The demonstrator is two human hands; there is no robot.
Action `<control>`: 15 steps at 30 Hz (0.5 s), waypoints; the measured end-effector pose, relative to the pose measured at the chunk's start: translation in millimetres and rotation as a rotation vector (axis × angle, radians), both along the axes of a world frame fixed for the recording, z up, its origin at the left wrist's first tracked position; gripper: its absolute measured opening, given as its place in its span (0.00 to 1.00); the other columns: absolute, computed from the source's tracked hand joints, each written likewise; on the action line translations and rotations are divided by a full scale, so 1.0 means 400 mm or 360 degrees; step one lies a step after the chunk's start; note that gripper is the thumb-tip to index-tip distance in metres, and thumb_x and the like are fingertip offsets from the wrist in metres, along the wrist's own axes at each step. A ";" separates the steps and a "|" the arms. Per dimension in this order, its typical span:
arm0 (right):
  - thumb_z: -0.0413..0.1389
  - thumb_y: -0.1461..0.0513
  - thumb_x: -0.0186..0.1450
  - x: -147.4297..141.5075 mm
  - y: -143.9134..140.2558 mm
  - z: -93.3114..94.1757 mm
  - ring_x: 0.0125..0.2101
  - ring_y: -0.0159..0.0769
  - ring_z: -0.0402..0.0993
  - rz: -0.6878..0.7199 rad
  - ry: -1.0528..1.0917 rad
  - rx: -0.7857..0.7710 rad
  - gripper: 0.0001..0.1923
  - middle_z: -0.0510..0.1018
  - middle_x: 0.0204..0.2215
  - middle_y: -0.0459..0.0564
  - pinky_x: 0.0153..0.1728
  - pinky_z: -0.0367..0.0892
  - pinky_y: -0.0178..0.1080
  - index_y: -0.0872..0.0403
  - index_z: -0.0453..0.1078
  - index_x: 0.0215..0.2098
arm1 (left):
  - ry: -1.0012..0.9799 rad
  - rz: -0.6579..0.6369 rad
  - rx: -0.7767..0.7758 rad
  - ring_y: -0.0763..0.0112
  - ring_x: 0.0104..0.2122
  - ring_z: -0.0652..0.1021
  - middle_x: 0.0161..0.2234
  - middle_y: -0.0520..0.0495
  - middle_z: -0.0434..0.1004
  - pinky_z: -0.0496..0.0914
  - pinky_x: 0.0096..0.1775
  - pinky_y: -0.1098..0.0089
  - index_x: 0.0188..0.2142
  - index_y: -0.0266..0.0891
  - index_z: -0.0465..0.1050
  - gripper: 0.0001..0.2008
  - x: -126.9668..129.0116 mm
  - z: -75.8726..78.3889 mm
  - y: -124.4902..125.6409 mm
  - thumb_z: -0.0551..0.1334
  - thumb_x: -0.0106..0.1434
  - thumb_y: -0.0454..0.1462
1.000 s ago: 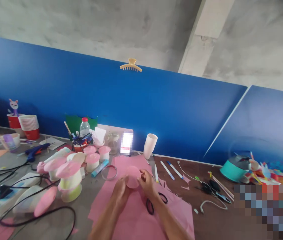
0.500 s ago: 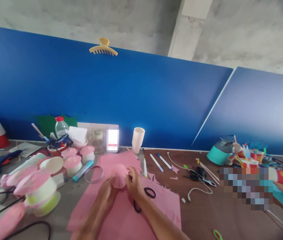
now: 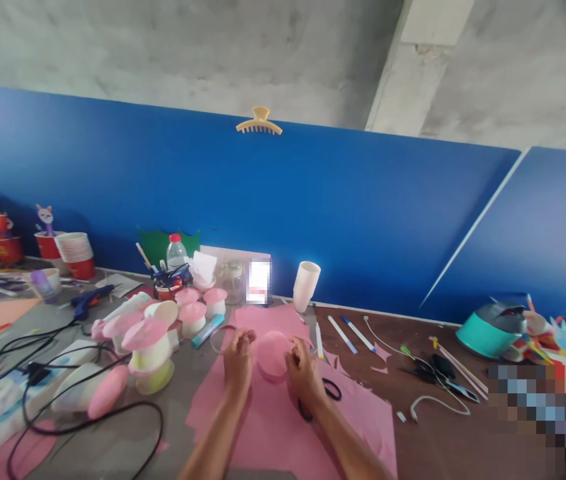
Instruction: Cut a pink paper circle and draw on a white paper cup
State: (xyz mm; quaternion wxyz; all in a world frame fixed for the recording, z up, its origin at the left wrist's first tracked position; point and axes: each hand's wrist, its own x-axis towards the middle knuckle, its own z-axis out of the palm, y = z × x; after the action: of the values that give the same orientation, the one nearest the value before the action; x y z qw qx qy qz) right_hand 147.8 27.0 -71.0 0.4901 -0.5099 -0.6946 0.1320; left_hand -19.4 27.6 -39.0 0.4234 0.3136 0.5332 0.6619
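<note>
A round pink paper disc (image 3: 273,357) is between my hands, over a larger pink sheet (image 3: 283,443). To its left my left hand (image 3: 237,357) has its fingers curled together, a little apart from the disc; what they hold, if anything, is hidden. My right hand (image 3: 306,377) is closed at the disc's right edge, thumb and fingertips pinched there. Scissors with black handles (image 3: 331,389) lie partly beneath my right forearm. A clear ring (image 3: 219,340), like a roll of tape, sits behind my left hand.
Pink-topped white paper spools (image 3: 149,347), a turquoise tube (image 3: 208,331) and a glue gun (image 3: 90,300) lie left, amid black cables (image 3: 87,430). Beyond the sheet stand a white cup (image 3: 307,287) and glass jar (image 3: 233,280). Markers (image 3: 343,335), paper scraps and a teal container (image 3: 490,333) are right.
My left hand has come off the disc and moved to its left. The disc now faces up flat between my hands. The view has swung left; a co-worker's hand at right has left it.
</note>
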 end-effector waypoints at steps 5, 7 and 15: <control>0.49 0.62 0.66 0.003 0.004 -0.018 0.25 0.40 0.74 -0.0042 -0.0196 0.0146 0.16 0.77 0.24 0.47 0.30 0.68 0.40 0.56 0.71 0.49 | 0.0391 0.0188 0.0098 0.55 0.40 0.81 0.35 0.42 0.82 0.74 0.48 0.57 0.36 0.40 0.74 0.13 -0.022 0.004 0.000 0.56 0.60 0.44; 0.50 0.63 0.65 0.003 0.007 -0.022 0.34 0.44 0.78 -0.0118 -0.0264 0.0252 0.15 0.80 0.33 0.52 0.37 0.71 0.44 0.54 0.71 0.48 | 0.0550 0.0270 0.0093 0.54 0.45 0.80 0.40 0.41 0.82 0.72 0.51 0.54 0.38 0.40 0.74 0.14 -0.033 0.006 0.004 0.55 0.60 0.44; 0.53 0.66 0.63 0.006 0.016 -0.028 0.45 0.50 0.75 -0.0210 -0.0412 0.0335 0.12 0.78 0.41 0.56 0.46 0.71 0.51 0.52 0.71 0.44 | 0.1526 0.0758 -0.0472 0.33 0.66 0.59 0.67 0.23 0.58 0.58 0.60 0.36 0.60 0.30 0.67 0.29 -0.106 0.003 0.020 0.59 0.60 0.38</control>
State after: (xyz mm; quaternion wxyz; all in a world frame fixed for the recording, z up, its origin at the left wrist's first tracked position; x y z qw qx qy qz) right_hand 150.2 33.6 -82.2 0.4549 -0.5130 -0.7268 -0.0407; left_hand -61.6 35.5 -37.7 0.0116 0.3876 0.8098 0.4402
